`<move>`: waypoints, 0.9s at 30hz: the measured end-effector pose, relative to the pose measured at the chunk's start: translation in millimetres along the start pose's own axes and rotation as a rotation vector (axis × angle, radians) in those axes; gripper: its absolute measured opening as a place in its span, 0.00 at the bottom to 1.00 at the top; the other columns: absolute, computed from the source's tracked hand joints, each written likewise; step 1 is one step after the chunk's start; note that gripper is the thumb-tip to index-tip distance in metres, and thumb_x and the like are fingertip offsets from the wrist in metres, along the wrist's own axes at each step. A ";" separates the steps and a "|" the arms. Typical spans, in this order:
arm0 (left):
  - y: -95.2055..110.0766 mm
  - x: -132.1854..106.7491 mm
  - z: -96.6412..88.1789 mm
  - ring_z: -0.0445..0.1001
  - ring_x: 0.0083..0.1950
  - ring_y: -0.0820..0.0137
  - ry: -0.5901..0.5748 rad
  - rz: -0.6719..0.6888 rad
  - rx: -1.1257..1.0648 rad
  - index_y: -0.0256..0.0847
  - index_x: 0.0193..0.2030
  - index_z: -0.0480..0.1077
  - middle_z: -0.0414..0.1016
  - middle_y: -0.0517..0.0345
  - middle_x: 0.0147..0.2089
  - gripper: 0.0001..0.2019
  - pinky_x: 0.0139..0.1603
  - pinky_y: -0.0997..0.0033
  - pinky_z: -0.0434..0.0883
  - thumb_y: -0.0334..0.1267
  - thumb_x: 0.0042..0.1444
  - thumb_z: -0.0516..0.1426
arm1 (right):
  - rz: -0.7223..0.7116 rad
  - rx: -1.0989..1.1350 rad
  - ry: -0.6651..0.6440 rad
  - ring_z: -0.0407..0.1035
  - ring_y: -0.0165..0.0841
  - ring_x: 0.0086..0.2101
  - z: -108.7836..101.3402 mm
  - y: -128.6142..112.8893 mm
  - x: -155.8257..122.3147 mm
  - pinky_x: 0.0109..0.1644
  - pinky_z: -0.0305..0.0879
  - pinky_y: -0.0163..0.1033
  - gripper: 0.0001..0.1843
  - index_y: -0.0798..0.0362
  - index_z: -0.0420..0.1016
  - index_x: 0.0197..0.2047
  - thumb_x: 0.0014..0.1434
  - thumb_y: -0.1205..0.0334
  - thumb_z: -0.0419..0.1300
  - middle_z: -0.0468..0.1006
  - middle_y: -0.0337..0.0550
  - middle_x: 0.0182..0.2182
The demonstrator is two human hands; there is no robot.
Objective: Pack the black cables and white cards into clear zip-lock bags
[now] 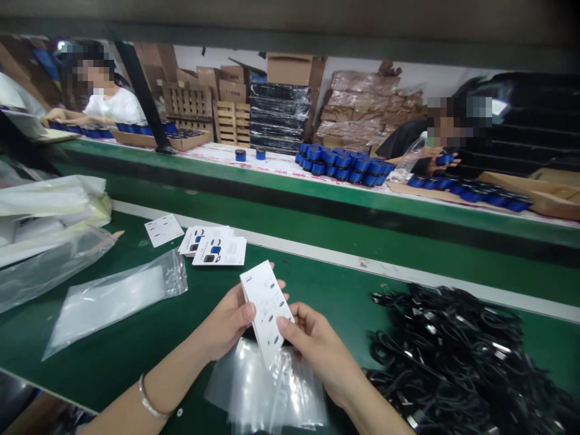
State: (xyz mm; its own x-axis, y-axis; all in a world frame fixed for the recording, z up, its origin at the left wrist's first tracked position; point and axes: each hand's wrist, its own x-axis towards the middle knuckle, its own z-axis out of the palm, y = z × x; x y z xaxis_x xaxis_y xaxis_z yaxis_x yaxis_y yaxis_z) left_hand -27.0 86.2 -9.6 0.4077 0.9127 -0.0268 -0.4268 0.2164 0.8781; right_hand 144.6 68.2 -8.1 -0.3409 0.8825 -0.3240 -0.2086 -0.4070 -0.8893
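Both of my hands hold a white folded leaflet (267, 305) printed with small dark drawings. My left hand (231, 320) grips its left edge, thumb on the front and fingers behind. At its lower right edge, my right hand (312, 335) pinches it between thumb and fingers. Beneath the leaflet lie several clear plastic bags (254, 393), partly covered by my hands. Beyond my left hand are stacked white printed cards (222, 251) with pictures of a blue and black device. Another white sheet (164, 230) rests to their left.
A heap of black cables (444, 356) covers the right side of the green table (326, 296). Zip bags (122, 293) lie at left. Across a raised ledge, blue round devices (342, 163) stand grouped, with two people (113, 103) working there. A beam (290, 36) crosses overhead.
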 end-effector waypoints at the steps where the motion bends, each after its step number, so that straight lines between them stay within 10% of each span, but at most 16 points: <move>1: 0.1 0.0 0.4 0.68 0.57 0.52 -0.002 0.009 0.005 0.53 0.56 0.66 0.72 0.53 0.55 0.32 0.53 0.53 0.68 0.55 0.42 0.65 | 0.000 -0.005 -0.026 0.65 0.23 0.24 0.7 -0.3 0.0 0.26 0.61 0.26 0.20 0.57 0.71 0.34 0.50 0.49 0.68 0.74 0.37 0.24; 6: 5.0 2.4 -2.0 0.68 0.57 0.51 -0.032 0.022 0.052 0.48 0.55 0.68 0.71 0.50 0.57 0.30 0.53 0.55 0.67 0.50 0.44 0.66 | -0.076 -0.168 -0.074 0.70 0.31 0.25 -6.7 -3.2 5.8 0.31 0.69 0.37 0.24 0.59 0.70 0.41 0.52 0.45 0.62 0.77 0.46 0.28; 14: 2.4 7.2 -2.8 0.65 0.59 0.58 0.336 0.045 0.287 0.44 0.57 0.65 0.74 0.51 0.52 0.23 0.62 0.56 0.55 0.53 0.60 0.51 | -0.398 -0.573 0.248 0.67 0.40 0.38 -27.3 -8.2 8.0 0.49 0.60 0.46 0.05 0.50 0.73 0.35 0.54 0.60 0.60 0.75 0.43 0.34; 19: -6.3 8.9 9.9 0.68 0.53 0.58 0.490 0.054 0.461 0.42 0.42 0.73 0.75 0.54 0.46 0.14 0.57 0.62 0.58 0.49 0.58 0.54 | -0.378 -0.550 0.231 0.70 0.39 0.44 -18.4 8.6 13.7 0.52 0.63 0.46 0.27 0.51 0.59 0.56 0.53 0.63 0.60 0.73 0.46 0.43; 27: -13.5 9.1 13.0 0.72 0.43 0.63 0.515 0.102 0.499 0.42 0.43 0.67 0.74 0.58 0.35 0.13 0.49 0.64 0.64 0.49 0.61 0.51 | -0.408 -0.624 0.262 0.61 0.40 0.56 -6.9 24.6 10.3 0.60 0.55 0.49 0.32 0.52 0.49 0.63 0.59 0.61 0.56 0.66 0.52 0.55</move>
State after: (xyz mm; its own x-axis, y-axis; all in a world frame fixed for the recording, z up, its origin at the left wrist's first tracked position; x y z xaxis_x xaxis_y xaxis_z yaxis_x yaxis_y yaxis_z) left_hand -7.1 87.0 -15.5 -0.0994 0.9939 -0.0471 0.0275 0.0501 0.9984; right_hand 142.4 68.9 -35.6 -0.1050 0.9920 0.0707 0.3085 0.1001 -0.9459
